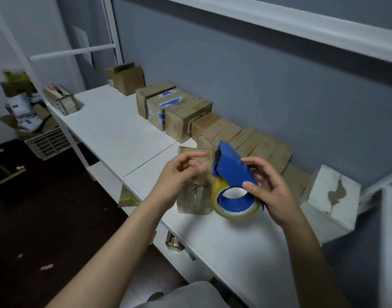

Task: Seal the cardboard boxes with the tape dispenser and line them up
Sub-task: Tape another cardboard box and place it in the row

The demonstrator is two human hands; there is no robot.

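My right hand [272, 190] grips a blue tape dispenser [233, 172] with a roll of clear yellowish tape [235, 213], held above the white table [115, 127]. My left hand [181, 172] hovers just left of the dispenser, fingers loosely curled, thumb and forefinger close together; whether they hold a tape end I cannot tell. Under my left hand lies a small brown cardboard box [195, 196]. A row of several brown boxes [186, 116] stands along the grey wall.
A white box with torn patches [330, 203] sits at the right end. An open box [126, 77] stands at the far end and another [61, 98] at the far left edge. A crate with clutter [48, 143] is on the floor.
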